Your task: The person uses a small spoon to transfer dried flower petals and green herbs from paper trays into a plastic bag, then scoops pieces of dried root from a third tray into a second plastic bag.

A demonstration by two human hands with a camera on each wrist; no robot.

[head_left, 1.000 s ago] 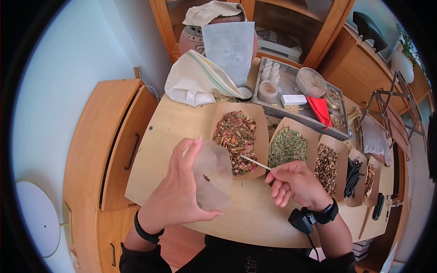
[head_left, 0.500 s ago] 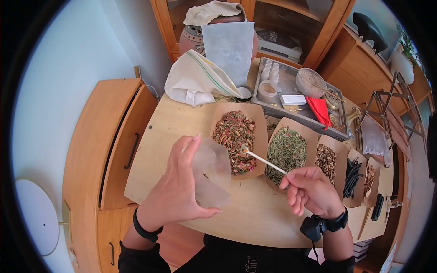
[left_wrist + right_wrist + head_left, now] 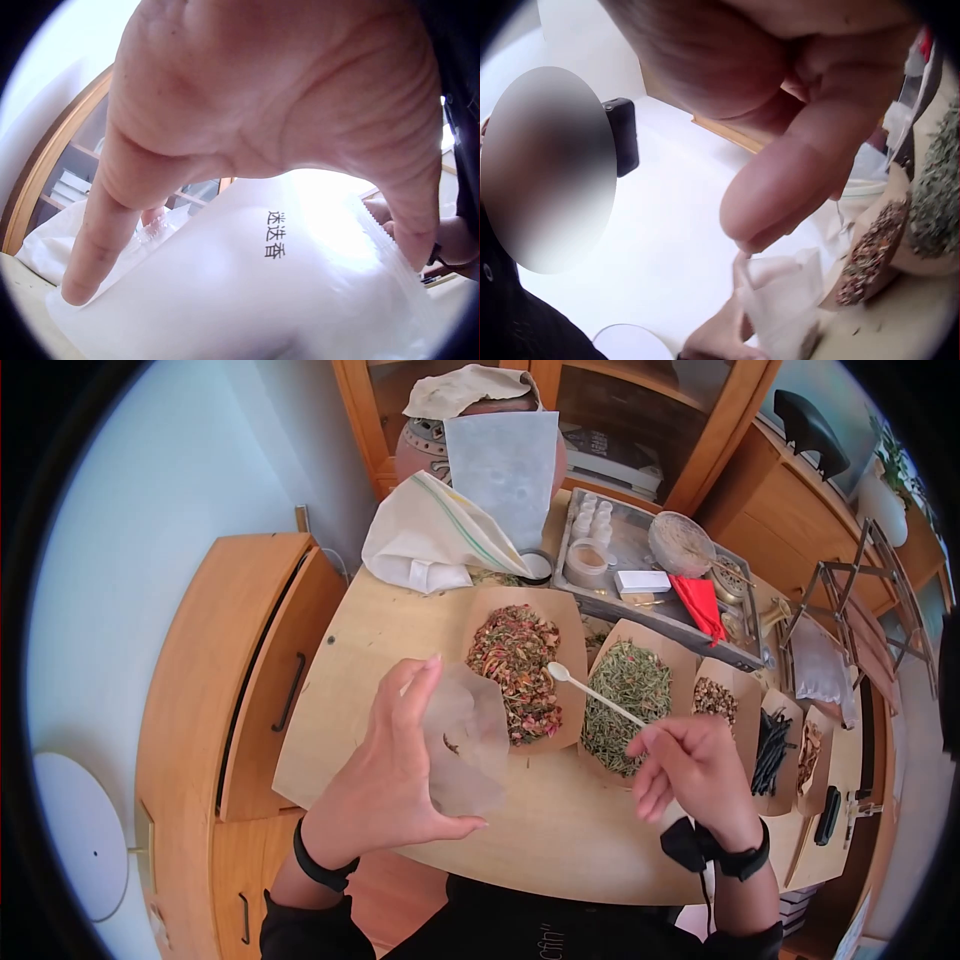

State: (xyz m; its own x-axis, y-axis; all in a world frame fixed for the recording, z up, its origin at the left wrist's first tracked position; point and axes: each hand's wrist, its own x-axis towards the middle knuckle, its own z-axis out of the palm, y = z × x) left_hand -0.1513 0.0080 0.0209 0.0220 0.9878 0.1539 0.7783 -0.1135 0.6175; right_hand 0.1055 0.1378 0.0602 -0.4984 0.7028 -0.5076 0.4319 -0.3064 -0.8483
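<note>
A translucent bag (image 3: 472,735) with a small dark bit on it is held by my left hand (image 3: 385,770), whose thumb and fingers spread round its sides. Dark printed characters show on the bag (image 3: 225,262) in the left wrist view. Between thumb and fingers, my right hand (image 3: 700,770) pinches the handle of a white spoon (image 3: 606,702). The spoon's bowl hangs over the right part of the paper tray (image 3: 567,625) of mixed red and green dried petals (image 3: 515,650), its handle crossing above the green herbs (image 3: 630,680).
Smaller paper trays hold brown pieces (image 3: 713,700), black sticks (image 3: 770,755) and pale chips (image 3: 810,742) at the right. Behind them stands a grey tray (image 3: 640,620) with jars and a red pouch (image 3: 700,605). A cloth bag (image 3: 430,530) lies at the back left.
My right hand has moved right, and the spoon's bowl has come up out of the petals toward the right. My left hand and the bag have hardly moved.
</note>
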